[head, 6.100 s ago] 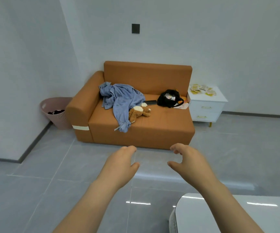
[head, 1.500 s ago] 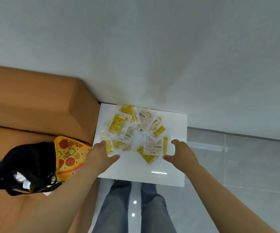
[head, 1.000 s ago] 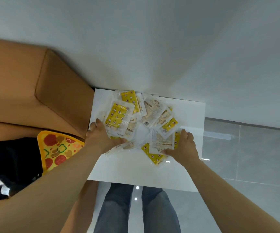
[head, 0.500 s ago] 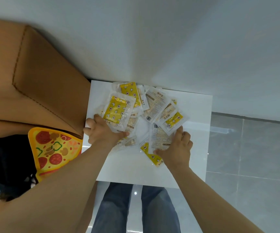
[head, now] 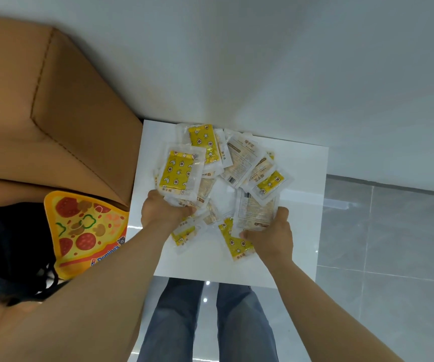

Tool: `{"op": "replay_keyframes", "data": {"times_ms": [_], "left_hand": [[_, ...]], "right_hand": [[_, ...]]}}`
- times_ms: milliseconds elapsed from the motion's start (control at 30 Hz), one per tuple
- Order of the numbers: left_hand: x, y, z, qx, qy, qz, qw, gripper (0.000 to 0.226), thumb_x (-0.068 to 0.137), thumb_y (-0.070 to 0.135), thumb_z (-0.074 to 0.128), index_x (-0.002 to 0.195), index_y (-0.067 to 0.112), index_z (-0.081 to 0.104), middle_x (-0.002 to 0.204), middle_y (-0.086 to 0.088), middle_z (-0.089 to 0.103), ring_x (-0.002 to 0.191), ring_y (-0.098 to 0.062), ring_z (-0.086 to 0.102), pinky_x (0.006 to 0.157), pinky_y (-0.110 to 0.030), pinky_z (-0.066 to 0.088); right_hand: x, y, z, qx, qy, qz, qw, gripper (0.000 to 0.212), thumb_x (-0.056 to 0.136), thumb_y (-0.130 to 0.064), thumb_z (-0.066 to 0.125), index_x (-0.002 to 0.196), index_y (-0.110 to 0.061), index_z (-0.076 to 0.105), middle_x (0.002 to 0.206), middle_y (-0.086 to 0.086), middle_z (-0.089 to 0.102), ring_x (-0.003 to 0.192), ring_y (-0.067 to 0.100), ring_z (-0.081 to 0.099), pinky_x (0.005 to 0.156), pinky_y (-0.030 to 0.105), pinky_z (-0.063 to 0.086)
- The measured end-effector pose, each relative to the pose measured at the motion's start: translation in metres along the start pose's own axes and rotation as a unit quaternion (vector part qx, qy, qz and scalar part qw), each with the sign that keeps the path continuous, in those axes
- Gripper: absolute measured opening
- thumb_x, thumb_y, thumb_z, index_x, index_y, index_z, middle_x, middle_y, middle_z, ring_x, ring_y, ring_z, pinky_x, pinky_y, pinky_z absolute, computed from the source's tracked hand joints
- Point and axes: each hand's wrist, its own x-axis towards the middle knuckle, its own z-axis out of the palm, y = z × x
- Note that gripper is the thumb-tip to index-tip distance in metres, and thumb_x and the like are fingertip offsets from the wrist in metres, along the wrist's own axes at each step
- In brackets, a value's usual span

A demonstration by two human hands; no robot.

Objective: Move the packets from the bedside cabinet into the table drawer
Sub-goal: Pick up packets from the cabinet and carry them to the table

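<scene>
Left of centre, your left hand [head: 163, 212] now curls round a bunch of packets [head: 179, 173], where half a second ago it only lay against them. The heap still sits on the bedside cabinet [head: 304, 205] at mid-frame, drawn tighter. Right of it, your right hand [head: 270, 236] has closed too, thumb over the white packet [head: 256, 212]. Gathering looks nearly done; lifting comes next.

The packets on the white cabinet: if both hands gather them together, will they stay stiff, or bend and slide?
Probably floppy: the packets are thin film pouches, and some bend where the left hand grips them. Likely slippery: glossy wrappers overlap loosely on the smooth cabinet top, so a few may slide from the right hand.
</scene>
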Motion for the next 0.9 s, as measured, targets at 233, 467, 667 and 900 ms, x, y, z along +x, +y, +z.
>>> {"op": "replay_keyframes", "data": {"times_ms": [233,467,667,900], "left_hand": [[-0.012,-0.018,-0.011,-0.11,-0.065,-0.023,0.992,0.044,0.059,0.026,0.089,0.093,0.015,0.063,0.104,-0.008,0.069,0.095,-0.026,0.065,0.082,-0.035,0.054],[-0.025,-0.036,-0.024,-0.185,-0.128,-0.071,0.972,0.041,0.064,0.019,0.087,0.1,0.011,0.068,0.105,-0.01,0.071,0.094,-0.029,0.068,0.089,-0.046,0.055],[-0.044,-0.041,-0.033,-0.174,-0.137,-0.076,0.972,0.042,0.068,0.014,0.083,0.105,0.008,0.064,0.107,-0.01,0.069,0.096,-0.03,0.066,0.088,-0.045,0.055],[-0.081,-0.042,-0.056,-0.174,-0.131,-0.052,0.975,0.041,0.071,0.012,0.081,0.108,0.005,0.064,0.108,-0.013,0.068,0.097,-0.03,0.066,0.088,-0.044,0.055]], "right_hand": [[-0.012,-0.004,-0.009,0.082,-0.046,0.032,0.995,0.049,0.071,-0.012,0.08,0.104,-0.016,0.043,0.097,-0.004,0.056,0.086,0.018,0.055,0.06,0.02,0.042],[-0.029,0.003,-0.014,0.083,-0.058,0.067,0.993,0.036,0.079,-0.01,0.073,0.108,-0.014,0.05,0.1,-0.003,0.057,0.099,0.022,0.058,0.084,0.03,0.046],[-0.048,-0.001,-0.027,0.082,-0.022,0.052,0.995,0.03,0.086,-0.009,0.066,0.112,-0.013,0.052,0.101,-0.002,0.057,0.096,0.021,0.058,0.079,0.027,0.045],[-0.08,-0.018,-0.059,0.089,0.046,-0.031,0.994,0.023,0.088,-0.008,0.06,0.104,-0.02,0.049,0.095,-0.005,0.055,0.083,0.014,0.053,0.063,0.014,0.041]]}}
